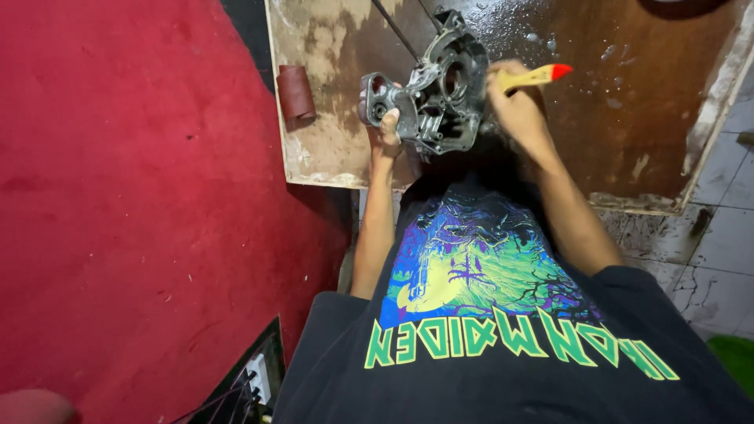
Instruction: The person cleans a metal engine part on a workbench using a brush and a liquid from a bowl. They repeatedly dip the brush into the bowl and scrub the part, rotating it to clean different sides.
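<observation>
A dark grey metal engine casing (pixel 440 86) stands tilted on a wet wooden board (pixel 628 94). My left hand (pixel 385 126) grips its lower left lug from below. My right hand (pixel 514 106) is closed on a paintbrush (pixel 538 76) with a yellow handle and red tip, pressed against the casing's right side. The bristles are hidden behind my hand and the casing.
A roll of dark red sandpaper (pixel 296 93) lies at the board's left edge. A red wall (pixel 133 196) fills the left side. Grey floor tiles (pixel 722 235) lie to the right. A white power strip (pixel 258 377) sits at bottom left. My black printed shirt fills the foreground.
</observation>
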